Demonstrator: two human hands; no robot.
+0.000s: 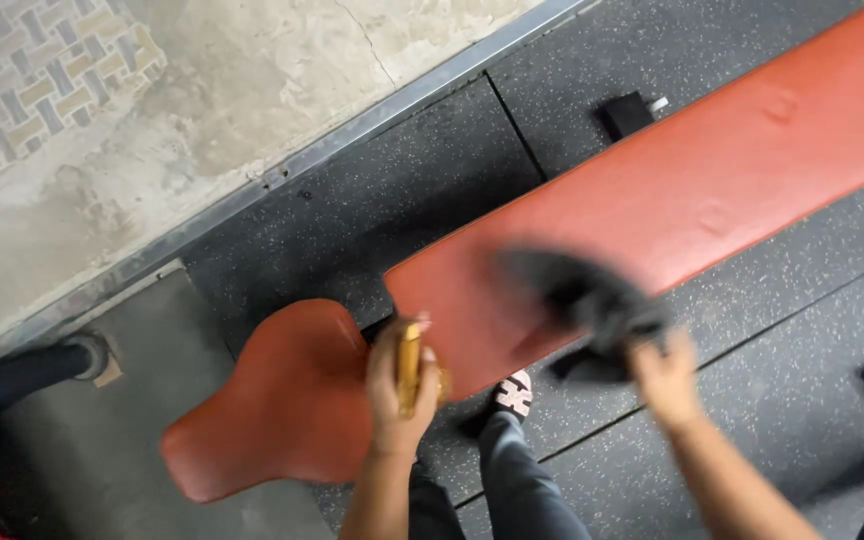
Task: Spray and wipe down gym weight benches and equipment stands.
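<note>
While blurred, one cloth (587, 300) (two bench pads (672, 200)).

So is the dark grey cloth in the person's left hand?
No, the dark grey cloth is gripped by the right hand on the red padded bench; the left hand holds a yellowish bottle.

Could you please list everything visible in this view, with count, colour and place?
bench back pad: one, red-orange, running from centre to upper right
bench seat pad: one, red-orange, lower left of centre
rubber floor: black, speckled, under the bench
concrete floor: grey, upper left
metal strip: one, grey, between the two floors
shoe: one, black and white, below the bench
cloth: one, dark, blurred, on the back pad, in right hand
bottle: one, yellow-brown, in left hand
</note>
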